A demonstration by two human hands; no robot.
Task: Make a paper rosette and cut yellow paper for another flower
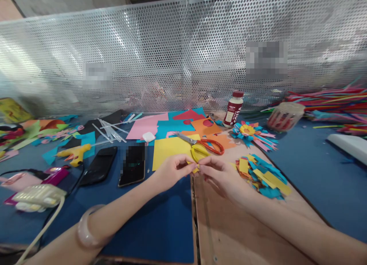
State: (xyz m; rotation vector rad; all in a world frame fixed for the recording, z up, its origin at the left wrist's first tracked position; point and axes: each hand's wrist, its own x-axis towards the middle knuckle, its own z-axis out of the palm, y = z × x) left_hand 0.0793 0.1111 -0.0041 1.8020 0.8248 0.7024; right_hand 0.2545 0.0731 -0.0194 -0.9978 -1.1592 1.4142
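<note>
My left hand [176, 171] and my right hand [219, 175] meet at the centre, above the seam between the blue and wooden table surfaces. Both pinch a small piece of yellow paper [196, 169], mostly covered by my fingertips. Just beyond them lie scissors [212, 145] with orange and yellow handles, resting partly on a yellow paper sheet [164, 150]. Right of my right hand is a pile of cut paper strips [265, 177] in yellow, blue and orange. Behind it sits a layered paper flower [247, 130] with a yellow middle.
Two phones [100, 165] and a yellow glue gun [76, 154] lie left, near clear glue sticks [110, 130] and a power strip [37, 196]. A bottle [233, 110] and a plastic jar [286, 116] stand at the back right. A perforated metal panel [160, 66] closes off the back.
</note>
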